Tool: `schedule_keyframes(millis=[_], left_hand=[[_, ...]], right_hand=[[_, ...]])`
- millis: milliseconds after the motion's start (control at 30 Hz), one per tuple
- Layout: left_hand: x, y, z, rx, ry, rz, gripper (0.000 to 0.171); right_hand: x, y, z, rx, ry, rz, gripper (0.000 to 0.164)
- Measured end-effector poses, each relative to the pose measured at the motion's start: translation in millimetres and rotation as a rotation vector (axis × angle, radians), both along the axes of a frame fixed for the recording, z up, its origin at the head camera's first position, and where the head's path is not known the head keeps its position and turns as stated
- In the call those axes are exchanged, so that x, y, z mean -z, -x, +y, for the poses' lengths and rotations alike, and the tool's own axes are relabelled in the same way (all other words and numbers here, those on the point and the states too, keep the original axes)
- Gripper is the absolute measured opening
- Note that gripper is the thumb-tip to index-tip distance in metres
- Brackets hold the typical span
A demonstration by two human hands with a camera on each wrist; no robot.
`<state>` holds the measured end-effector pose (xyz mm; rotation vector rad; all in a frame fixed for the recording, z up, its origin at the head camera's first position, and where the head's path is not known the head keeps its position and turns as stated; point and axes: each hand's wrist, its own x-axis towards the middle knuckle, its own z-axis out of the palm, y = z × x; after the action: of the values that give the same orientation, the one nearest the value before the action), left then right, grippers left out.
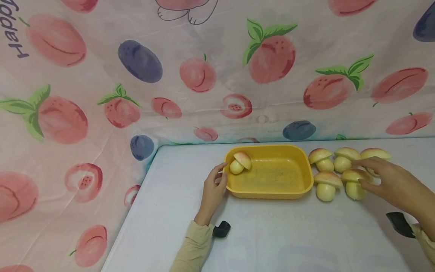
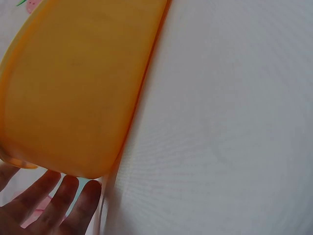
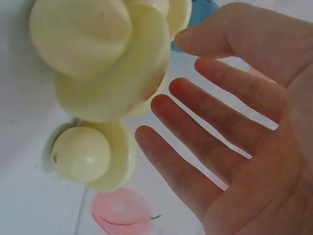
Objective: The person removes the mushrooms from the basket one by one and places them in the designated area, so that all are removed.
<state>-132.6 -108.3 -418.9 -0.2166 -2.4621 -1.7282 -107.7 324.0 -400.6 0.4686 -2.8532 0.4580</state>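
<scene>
A yellow rectangular tray stands on the white table with one toy mushroom at its left end, cap tilted up and right. My left hand is at the tray's left wall, its fairly straight fingertips right at the outside in the left wrist view. To the right of the tray several pale yellow mushrooms with reddish caps stand in two rows. My right hand reaches over from the right with fingers spread, its fingertips by the front right mushroom. In the right wrist view nothing lies in its palm.
Another front mushroom stands close against the tray's right end. Behind the table hangs a fruit-printed cloth, which also runs down its left side. A black wrist piece shows by the left sleeve.
</scene>
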Motion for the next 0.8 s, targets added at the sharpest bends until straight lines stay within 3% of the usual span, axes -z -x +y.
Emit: schedule_keyframes(millis=[533,800], left_hand=[[0.5,0.9,0,0.003,0.006,0.001,0.034],[1.0,0.3,-1,0.003,-0.002,0.006,0.034]], right_hand=[[-11.2,8.3,-23,-0.039,0.048,-0.041,0.050],[-20.0,11.3,-38,-0.096,0.083,0.025,0.053]])
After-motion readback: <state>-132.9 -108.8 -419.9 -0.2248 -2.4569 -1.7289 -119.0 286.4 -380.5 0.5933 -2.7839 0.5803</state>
